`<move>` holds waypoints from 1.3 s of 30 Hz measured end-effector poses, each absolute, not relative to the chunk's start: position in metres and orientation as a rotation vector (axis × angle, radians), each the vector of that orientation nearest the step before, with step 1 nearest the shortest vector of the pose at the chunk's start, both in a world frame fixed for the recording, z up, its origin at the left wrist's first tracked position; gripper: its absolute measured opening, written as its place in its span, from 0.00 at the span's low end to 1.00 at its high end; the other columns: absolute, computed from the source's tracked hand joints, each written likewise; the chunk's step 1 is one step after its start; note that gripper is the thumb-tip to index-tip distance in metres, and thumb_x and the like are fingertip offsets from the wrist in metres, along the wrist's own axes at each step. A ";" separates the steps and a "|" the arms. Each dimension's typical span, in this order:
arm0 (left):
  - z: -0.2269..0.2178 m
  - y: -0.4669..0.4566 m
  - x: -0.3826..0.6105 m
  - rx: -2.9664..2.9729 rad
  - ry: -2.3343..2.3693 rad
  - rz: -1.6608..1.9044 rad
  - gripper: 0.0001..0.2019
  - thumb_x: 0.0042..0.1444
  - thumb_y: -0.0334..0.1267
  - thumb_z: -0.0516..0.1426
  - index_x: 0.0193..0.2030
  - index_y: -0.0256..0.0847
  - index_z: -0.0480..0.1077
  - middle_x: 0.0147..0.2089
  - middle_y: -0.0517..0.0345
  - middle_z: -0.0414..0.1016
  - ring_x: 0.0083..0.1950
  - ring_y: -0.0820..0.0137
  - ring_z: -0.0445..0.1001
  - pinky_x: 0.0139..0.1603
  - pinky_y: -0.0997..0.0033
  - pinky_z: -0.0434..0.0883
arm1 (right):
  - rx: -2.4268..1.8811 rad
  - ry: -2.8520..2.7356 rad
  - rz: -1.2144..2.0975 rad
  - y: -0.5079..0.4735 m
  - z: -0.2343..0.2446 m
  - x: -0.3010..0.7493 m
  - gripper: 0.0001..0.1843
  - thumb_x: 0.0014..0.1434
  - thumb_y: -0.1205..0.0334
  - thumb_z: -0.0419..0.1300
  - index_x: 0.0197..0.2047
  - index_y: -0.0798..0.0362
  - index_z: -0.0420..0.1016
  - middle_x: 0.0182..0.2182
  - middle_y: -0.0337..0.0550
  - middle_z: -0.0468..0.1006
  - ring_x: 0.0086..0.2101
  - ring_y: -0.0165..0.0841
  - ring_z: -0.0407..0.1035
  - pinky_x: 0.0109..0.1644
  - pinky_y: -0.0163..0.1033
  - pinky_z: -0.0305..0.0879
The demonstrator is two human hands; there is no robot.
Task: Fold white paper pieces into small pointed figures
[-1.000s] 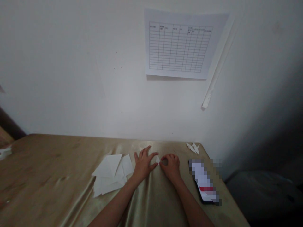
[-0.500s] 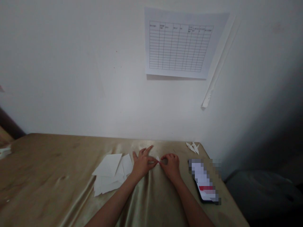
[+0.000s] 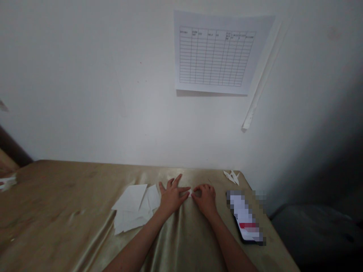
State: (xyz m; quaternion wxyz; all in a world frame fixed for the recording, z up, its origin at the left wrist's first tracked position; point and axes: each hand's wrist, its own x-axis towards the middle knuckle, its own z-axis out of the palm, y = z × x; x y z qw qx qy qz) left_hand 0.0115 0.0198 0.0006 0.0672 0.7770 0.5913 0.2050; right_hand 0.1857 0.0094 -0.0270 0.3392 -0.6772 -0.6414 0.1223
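A small folded piece of white paper [image 3: 190, 193] is between my two hands, above or on the gold cloth; much of it is hidden by fingertips. My left hand [image 3: 172, 197] has thumb and index finger at the paper's left side, the other fingers raised and spread. From the right, my right hand [image 3: 207, 197] pinches the paper between thumb and index finger, its other fingers curled. Beside my left hand lies a loose stack of white paper sheets [image 3: 132, 204]. Several small folded paper pieces [image 3: 232, 176] rest at the table's far right corner.
A phone [image 3: 246, 219] with a lit, blurred screen lies right of my right hand. Gold satin cloth [image 3: 70, 211] covers the table, which meets a white wall [image 3: 85, 94]. A printed table sheet [image 3: 212, 56] hangs there. White scraps [image 3: 8, 182] are at the far left.
My left index finger and thumb have parted a little, showing more of the small paper between them. My right hand has barely moved. The view has shifted slightly.
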 end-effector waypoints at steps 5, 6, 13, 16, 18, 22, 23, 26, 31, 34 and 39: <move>-0.001 0.019 0.014 2.346 1.805 0.619 0.14 0.59 0.50 0.61 0.52 0.73 0.76 0.75 0.65 0.55 0.72 0.45 0.55 0.67 0.20 0.30 | -1.773 -1.662 0.315 0.009 -0.027 0.185 0.07 0.53 0.59 0.67 0.37 0.46 0.81 0.43 0.45 0.79 0.52 0.45 0.65 0.61 0.46 0.52; -0.001 0.019 0.014 2.346 1.808 0.619 0.14 0.59 0.51 0.61 0.52 0.73 0.76 0.75 0.64 0.55 0.72 0.45 0.55 0.67 0.20 0.31 | -1.776 -1.662 0.316 0.009 -0.027 0.185 0.07 0.53 0.59 0.67 0.37 0.46 0.81 0.43 0.45 0.79 0.52 0.45 0.65 0.61 0.46 0.52; 0.000 0.018 0.019 2.346 1.859 0.618 0.13 0.60 0.52 0.60 0.52 0.69 0.77 0.74 0.59 0.59 0.71 0.45 0.58 0.67 0.20 0.32 | -1.773 -1.679 0.322 0.010 -0.026 0.186 0.07 0.53 0.59 0.67 0.38 0.46 0.82 0.44 0.45 0.79 0.53 0.45 0.64 0.62 0.46 0.52; 0.001 0.019 0.021 2.340 1.879 0.585 0.15 0.58 0.53 0.61 0.52 0.69 0.77 0.73 0.57 0.59 0.71 0.46 0.58 0.66 0.19 0.34 | -1.783 -1.685 0.322 0.010 -0.027 0.186 0.08 0.54 0.58 0.67 0.38 0.46 0.82 0.44 0.45 0.79 0.53 0.45 0.65 0.62 0.46 0.52; 0.002 0.020 0.021 2.325 1.882 0.559 0.15 0.57 0.55 0.62 0.52 0.69 0.77 0.74 0.57 0.59 0.71 0.46 0.58 0.66 0.18 0.36 | -1.790 -1.688 0.328 0.010 -0.027 0.186 0.08 0.54 0.58 0.67 0.39 0.47 0.82 0.44 0.45 0.79 0.53 0.45 0.65 0.62 0.46 0.52; 0.005 0.020 0.021 2.309 1.874 0.533 0.16 0.55 0.55 0.63 0.52 0.70 0.77 0.74 0.58 0.59 0.71 0.46 0.58 0.65 0.18 0.38 | -1.781 -1.693 0.334 0.010 -0.028 0.186 0.09 0.54 0.57 0.67 0.40 0.46 0.82 0.45 0.45 0.79 0.53 0.46 0.64 0.62 0.46 0.52; 0.005 0.020 0.020 2.305 1.872 0.528 0.17 0.55 0.54 0.63 0.52 0.70 0.76 0.74 0.58 0.59 0.71 0.46 0.58 0.66 0.18 0.38 | -1.777 -1.694 0.327 0.010 -0.029 0.186 0.08 0.55 0.57 0.67 0.40 0.46 0.82 0.45 0.46 0.79 0.53 0.46 0.64 0.62 0.47 0.52; 0.002 0.019 0.018 2.296 1.860 0.520 0.18 0.56 0.54 0.63 0.55 0.71 0.75 0.74 0.59 0.59 0.72 0.44 0.56 0.66 0.18 0.38 | -1.766 -1.691 0.312 0.011 -0.031 0.187 0.08 0.54 0.57 0.67 0.39 0.45 0.82 0.45 0.46 0.79 0.53 0.47 0.64 0.62 0.48 0.53; -0.003 0.021 0.011 2.342 1.768 0.537 0.19 0.58 0.52 0.62 0.57 0.71 0.72 0.74 0.58 0.59 0.73 0.48 0.55 0.69 0.24 0.42 | -1.743 -1.695 0.303 0.012 -0.034 0.188 0.10 0.54 0.58 0.68 0.41 0.43 0.83 0.45 0.46 0.79 0.52 0.47 0.64 0.62 0.49 0.54; -0.004 0.022 0.009 2.316 1.773 0.538 0.22 0.58 0.51 0.63 0.59 0.70 0.71 0.73 0.55 0.61 0.73 0.50 0.57 0.70 0.26 0.41 | -1.729 -1.699 0.290 0.012 -0.035 0.188 0.11 0.54 0.57 0.68 0.43 0.41 0.83 0.45 0.46 0.78 0.52 0.47 0.64 0.61 0.49 0.54; -0.003 0.022 0.008 2.282 1.755 0.554 0.20 0.58 0.49 0.63 0.58 0.69 0.73 0.72 0.58 0.61 0.72 0.50 0.58 0.70 0.27 0.40 | -1.709 -1.712 0.279 0.011 -0.036 0.188 0.12 0.54 0.58 0.68 0.43 0.38 0.84 0.44 0.46 0.78 0.50 0.46 0.65 0.60 0.49 0.56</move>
